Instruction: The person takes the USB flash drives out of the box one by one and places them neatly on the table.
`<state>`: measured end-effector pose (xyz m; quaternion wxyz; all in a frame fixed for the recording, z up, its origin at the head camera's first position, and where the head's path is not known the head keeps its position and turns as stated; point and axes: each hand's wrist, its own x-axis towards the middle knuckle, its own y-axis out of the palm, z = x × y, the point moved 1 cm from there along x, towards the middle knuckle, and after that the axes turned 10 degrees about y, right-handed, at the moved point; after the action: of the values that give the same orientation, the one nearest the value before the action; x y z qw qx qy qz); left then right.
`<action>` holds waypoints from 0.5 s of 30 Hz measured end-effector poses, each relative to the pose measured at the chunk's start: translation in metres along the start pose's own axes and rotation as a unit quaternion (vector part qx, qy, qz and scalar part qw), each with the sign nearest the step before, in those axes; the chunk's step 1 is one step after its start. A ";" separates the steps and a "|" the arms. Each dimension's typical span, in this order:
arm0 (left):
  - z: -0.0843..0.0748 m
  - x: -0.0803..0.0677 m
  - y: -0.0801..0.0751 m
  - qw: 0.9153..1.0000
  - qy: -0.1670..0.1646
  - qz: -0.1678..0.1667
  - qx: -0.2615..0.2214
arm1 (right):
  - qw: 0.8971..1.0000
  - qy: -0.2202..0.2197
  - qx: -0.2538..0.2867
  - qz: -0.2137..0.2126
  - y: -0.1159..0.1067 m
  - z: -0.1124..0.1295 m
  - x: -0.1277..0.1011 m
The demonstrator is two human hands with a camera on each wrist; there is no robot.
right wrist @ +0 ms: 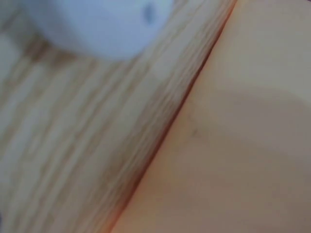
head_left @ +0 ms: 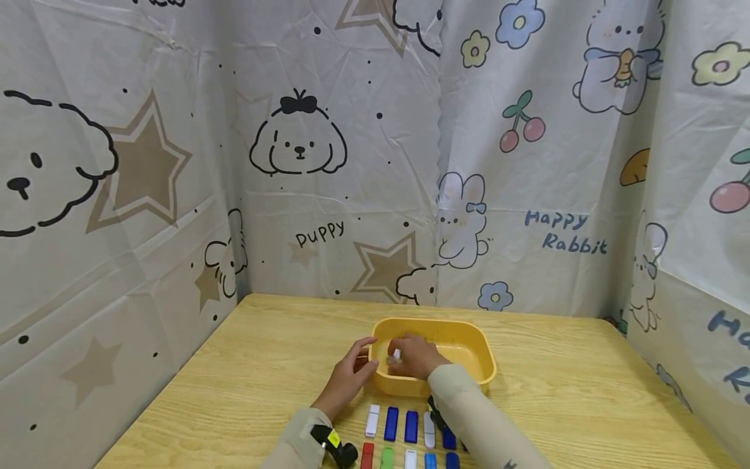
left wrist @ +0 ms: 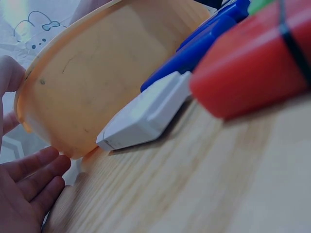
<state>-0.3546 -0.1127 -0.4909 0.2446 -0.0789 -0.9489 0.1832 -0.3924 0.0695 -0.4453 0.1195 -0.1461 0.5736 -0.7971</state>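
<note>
A yellow plastic tray (head_left: 476,352) stands on the wooden table (head_left: 269,365). My left hand (head_left: 368,357) rests against the tray's left end, fingers relaxed, thumb by the rim. In the left wrist view its fingers (left wrist: 29,184) lie just beside the tray wall (left wrist: 92,82). My right hand (head_left: 404,355) reaches into the tray and pinches a small white stick (head_left: 396,355). Two rows of small coloured sticks lie in front of the tray: white (head_left: 372,420), blue (head_left: 391,423), red (head_left: 367,456) and green (head_left: 387,458) among them.
The left wrist view shows a white stick (left wrist: 146,114), blue sticks (left wrist: 204,48) and a red one (left wrist: 257,63) close up. The right wrist view is blurred: tray wall (right wrist: 233,145), wood grain (right wrist: 73,145), a white shape (right wrist: 97,24). Printed curtains (head_left: 328,163) enclose the table.
</note>
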 end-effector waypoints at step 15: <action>-0.044 -0.009 -0.011 1.000 0.001 0.018 -0.005 | 1.000 -0.022 0.014 -0.006 0.003 -0.005 0.003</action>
<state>-0.3260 -0.1109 -0.4546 0.2418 -0.0977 -0.9478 0.1833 -0.3975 0.0720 -0.4492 0.1289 -0.1653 0.5585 -0.8026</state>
